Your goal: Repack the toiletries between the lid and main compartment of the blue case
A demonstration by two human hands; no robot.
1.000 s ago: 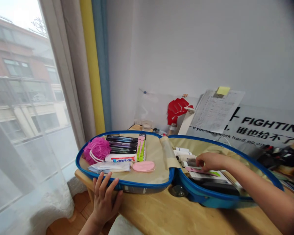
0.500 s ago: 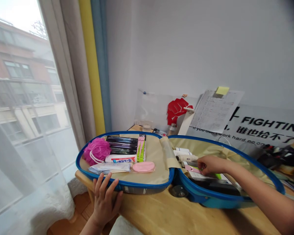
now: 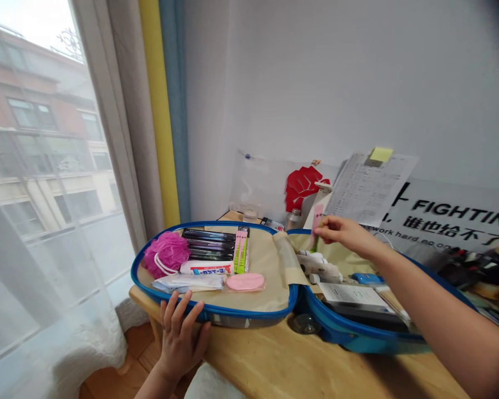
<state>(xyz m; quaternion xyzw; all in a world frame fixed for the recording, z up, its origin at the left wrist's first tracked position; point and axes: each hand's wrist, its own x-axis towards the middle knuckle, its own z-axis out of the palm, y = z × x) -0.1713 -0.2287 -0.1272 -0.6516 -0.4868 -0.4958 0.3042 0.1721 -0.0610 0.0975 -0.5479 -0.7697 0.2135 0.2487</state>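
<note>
A blue-rimmed suitcase (image 3: 249, 315) lies open, its two halves side by side. My right hand (image 3: 336, 230) is raised over the right half, pinching a slim pink-and-green packet (image 3: 317, 219) that stands nearly upright. Below it are white tubes and bottles (image 3: 326, 270), a blue packet (image 3: 366, 278) and a white card (image 3: 351, 295). My left hand (image 3: 181, 330) lies open with fingers spread on the left half's front rim. In that half are a magenta bath puff (image 3: 168, 254), several dark slim packs (image 3: 211, 244), matching pink-and-green packets (image 3: 241, 250), a toothpaste box (image 3: 208, 268) and a pink oval item (image 3: 245, 281).
The suitcase rests on a wooden table (image 3: 274, 360). Behind it stand a small bottle (image 3: 293, 219) and clipped papers (image 3: 370, 185). Dark clutter (image 3: 469, 269) crowds the right side. Curtains (image 3: 128, 111) and a window are at left.
My right hand has lifted the pink-and-green packet up and to the left, out of the suitcase's right half. The left hand stays on the rim.
</note>
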